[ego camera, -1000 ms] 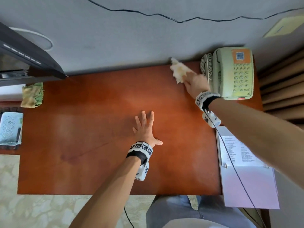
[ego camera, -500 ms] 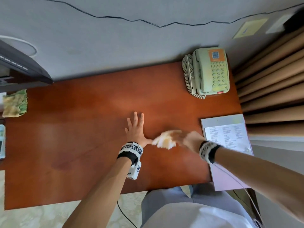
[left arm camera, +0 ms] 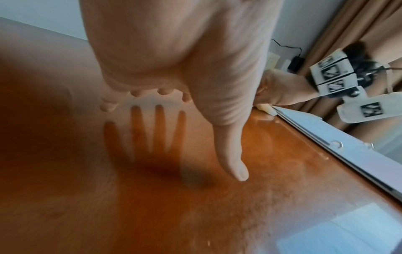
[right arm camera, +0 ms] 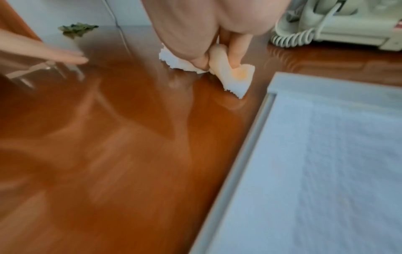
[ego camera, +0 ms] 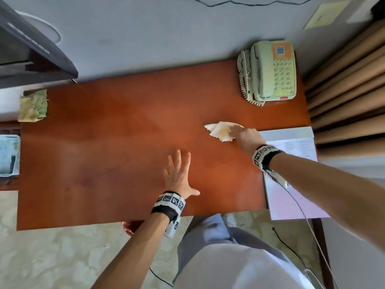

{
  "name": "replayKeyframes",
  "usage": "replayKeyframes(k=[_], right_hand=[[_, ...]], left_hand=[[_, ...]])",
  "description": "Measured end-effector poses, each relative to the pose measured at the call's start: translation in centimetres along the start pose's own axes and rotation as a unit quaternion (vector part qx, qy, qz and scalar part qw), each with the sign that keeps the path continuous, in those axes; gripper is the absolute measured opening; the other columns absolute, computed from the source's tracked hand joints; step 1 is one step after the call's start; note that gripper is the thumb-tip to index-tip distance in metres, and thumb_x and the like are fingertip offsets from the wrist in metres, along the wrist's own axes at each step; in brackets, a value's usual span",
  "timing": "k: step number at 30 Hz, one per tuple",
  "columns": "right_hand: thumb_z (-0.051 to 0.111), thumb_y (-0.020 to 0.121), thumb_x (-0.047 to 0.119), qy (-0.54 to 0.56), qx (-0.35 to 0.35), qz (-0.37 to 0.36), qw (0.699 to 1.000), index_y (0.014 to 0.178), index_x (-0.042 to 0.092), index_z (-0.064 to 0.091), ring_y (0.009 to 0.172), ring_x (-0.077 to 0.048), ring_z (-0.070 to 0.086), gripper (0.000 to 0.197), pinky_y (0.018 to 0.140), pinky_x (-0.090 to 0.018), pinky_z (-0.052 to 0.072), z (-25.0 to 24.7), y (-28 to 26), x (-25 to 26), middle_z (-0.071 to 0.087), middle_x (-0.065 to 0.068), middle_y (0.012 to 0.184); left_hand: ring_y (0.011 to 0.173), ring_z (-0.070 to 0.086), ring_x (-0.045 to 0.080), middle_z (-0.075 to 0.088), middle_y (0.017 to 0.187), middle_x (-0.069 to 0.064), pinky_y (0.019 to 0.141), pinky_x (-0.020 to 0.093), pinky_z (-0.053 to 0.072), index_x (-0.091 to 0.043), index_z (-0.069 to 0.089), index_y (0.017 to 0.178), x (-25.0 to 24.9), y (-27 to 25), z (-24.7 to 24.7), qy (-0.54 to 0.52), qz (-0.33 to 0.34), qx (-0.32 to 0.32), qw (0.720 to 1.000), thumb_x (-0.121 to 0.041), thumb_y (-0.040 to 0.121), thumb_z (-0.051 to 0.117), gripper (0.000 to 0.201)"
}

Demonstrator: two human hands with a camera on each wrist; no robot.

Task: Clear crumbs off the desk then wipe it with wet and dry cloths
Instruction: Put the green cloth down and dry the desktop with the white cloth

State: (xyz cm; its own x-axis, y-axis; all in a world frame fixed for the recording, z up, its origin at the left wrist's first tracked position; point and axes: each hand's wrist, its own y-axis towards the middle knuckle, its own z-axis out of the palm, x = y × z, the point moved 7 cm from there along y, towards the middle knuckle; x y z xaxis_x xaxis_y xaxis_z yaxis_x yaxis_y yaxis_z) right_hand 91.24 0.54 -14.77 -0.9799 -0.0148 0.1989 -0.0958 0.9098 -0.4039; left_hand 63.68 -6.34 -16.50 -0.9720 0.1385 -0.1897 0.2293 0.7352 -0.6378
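Cream cloth (ego camera: pixel 220 130) pinched in right hand (ego camera: pixel 246 137), wiping desk (ego camera: pixel 108 147) mid-right, btwn phone (ego camera: pixel 268 71) & folder (ego camera: pixel 291 197) — left hand (ego camera: pixel 178 176) flat, fingers spread — next prob. sweep toward untouched left half.

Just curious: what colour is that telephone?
Pale green telephone, with an orange label; clearest in the head view.

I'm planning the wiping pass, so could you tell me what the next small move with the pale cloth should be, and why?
Probably sweep the pale cloth leftward across the desk. The right hand grips it pressed on the wood beside the folder, below the phone, so the wide stretch toward the green cloth seems next. The left hand lies flat, bracing.
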Motion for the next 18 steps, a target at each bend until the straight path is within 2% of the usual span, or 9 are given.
replayKeyframes(k=[4, 6, 9, 12, 15, 16, 18], right_hand=[[0.047, 0.092, 0.0, 0.001, 0.017, -0.024, 1.0, 0.137, 0.02, 0.052, 0.093, -0.034, 0.069, 0.049, 0.083, -0.037, 0.052, 3.5, -7.4, 0.9, 0.063, -0.006, 0.129], [0.053, 0.088, -0.004, 0.01, 0.004, -0.047, 0.999, 0.139, 0.017, 0.051, 0.087, -0.035, 0.071, 0.055, 0.077, -0.038, 0.055, 5.8, -11.2, 1.3, 0.062, -0.008, 0.132], [0.066, 0.079, -0.007, 0.015, -0.013, -0.106, 0.994, 0.132, 0.011, 0.058, 0.084, -0.034, 0.072, 0.056, 0.067, -0.042, 0.06, 10.2, -16.3, 2.2, 0.06, -0.015, 0.134], [0.059, 0.078, -0.007, 0.003, 0.027, -0.119, 0.993, 0.141, 0.017, 0.05, 0.105, -0.03, 0.068, 0.068, 0.077, -0.043, 0.059, 14.3, -20.4, 3.0, 0.046, -0.01, 0.149], [0.066, 0.059, -0.019, 0.009, 0.03, -0.147, 0.989, 0.134, 0.013, 0.058, 0.113, -0.03, 0.065, 0.082, 0.071, -0.042, 0.061, 15.1, -22.7, 5.2, 0.054, -0.013, 0.141], [0.065, 0.06, -0.021, 0.01, 0.037, -0.147, 0.988, 0.135, 0.012, 0.057, 0.12, -0.029, 0.061, 0.082, 0.076, -0.042, 0.06, 14.9, -22.6, 5.9, 0.052, -0.013, 0.144], [0.052, 0.076, -0.019, 0.002, 0.049, -0.156, 0.986, 0.145, 0.012, 0.046, 0.138, -0.026, 0.044, 0.076, 0.097, -0.043, 0.052, 14.7, -22.1, 7.2, 0.038, -0.009, 0.154]], left_hand=[[0.154, -0.021, 0.035, -0.037, 0.162, -0.006, 0.119, 0.068, 0.013, -0.04, -0.019, 0.157, -0.6, -1.3, 1.6, 0.005, -0.003, 0.005, 1.0, -0.051, 0.054, 0.096, 0.155], [0.154, -0.021, 0.034, -0.037, 0.162, -0.006, 0.119, 0.068, 0.013, -0.04, -0.017, 0.158, -0.7, -2.2, 2.3, 0.008, -0.007, 0.013, 1.0, -0.049, 0.056, 0.096, 0.153], [0.154, -0.019, 0.034, -0.034, 0.163, -0.006, 0.12, 0.068, 0.013, -0.038, -0.015, 0.159, -0.4, -3.9, 3.3, 0.006, -0.011, 0.022, 1.0, -0.047, 0.058, 0.096, 0.15], [0.155, -0.015, 0.035, -0.029, 0.166, -0.005, 0.12, 0.066, 0.015, -0.036, -0.012, 0.16, 0.7, -6.0, 4.4, 0.007, -0.022, 0.026, 0.999, -0.048, 0.06, 0.095, 0.147], [0.155, -0.012, 0.036, -0.024, 0.167, -0.003, 0.121, 0.064, 0.017, -0.035, -0.009, 0.161, 2.2, -7.8, 5.2, -0.002, -0.041, 0.033, 0.999, -0.05, 0.063, 0.093, 0.142], [0.155, -0.011, 0.036, -0.023, 0.168, -0.003, 0.121, 0.063, 0.017, -0.034, -0.009, 0.161, 2.8, -8.4, 5.2, -0.009, -0.048, 0.028, 0.998, -0.05, 0.064, 0.093, 0.141], [0.155, -0.01, 0.036, -0.022, 0.168, -0.003, 0.121, 0.063, 0.019, -0.035, -0.008, 0.161, 4.3, -9.1, 5.0, -0.02, -0.061, 0.019, 0.998, -0.051, 0.066, 0.091, 0.138]])
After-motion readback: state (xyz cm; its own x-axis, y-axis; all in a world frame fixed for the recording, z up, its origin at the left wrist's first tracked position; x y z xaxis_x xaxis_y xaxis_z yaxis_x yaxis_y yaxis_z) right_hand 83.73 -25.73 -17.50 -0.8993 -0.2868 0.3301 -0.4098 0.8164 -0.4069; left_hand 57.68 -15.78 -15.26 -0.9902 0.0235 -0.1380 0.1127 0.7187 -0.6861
